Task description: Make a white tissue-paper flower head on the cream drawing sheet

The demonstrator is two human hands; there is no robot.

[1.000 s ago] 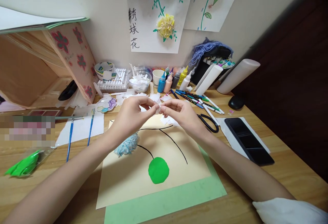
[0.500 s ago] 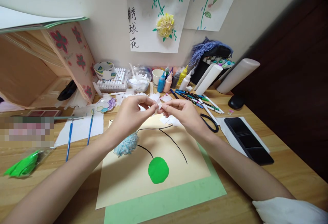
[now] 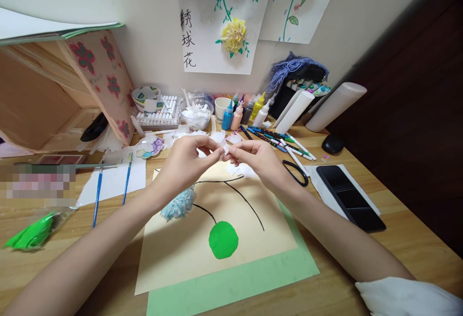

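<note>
Between the fingertips of both hands is a small white piece of paper (image 3: 225,150). My left hand (image 3: 193,157) pinches it from the left, and my right hand (image 3: 255,159) pinches it from the right. Beneath them lies a cream sheet (image 3: 173,258) with thin black curved lines. On that sheet sits a fluffy light-blue paper flower (image 3: 179,205), partly behind my left forearm. A flat green clay disc (image 3: 223,240) ends one of the lines. More white paper scraps (image 3: 242,170) lie just behind and below the fingers.
Behind the hands stand a bowl of paper strips (image 3: 196,115), paint bottles (image 3: 227,116) and scattered pens (image 3: 282,142). A phone (image 3: 349,195) and scissors handle (image 3: 295,173) lie right. Paintbrushes (image 3: 97,198) and bagged green clay (image 3: 32,231) are left. A green sheet (image 3: 235,287) lies underneath.
Both hands stay in nearly the same place, still pinching the white paper. Little else differs beyond a very slight shift of the view.
</note>
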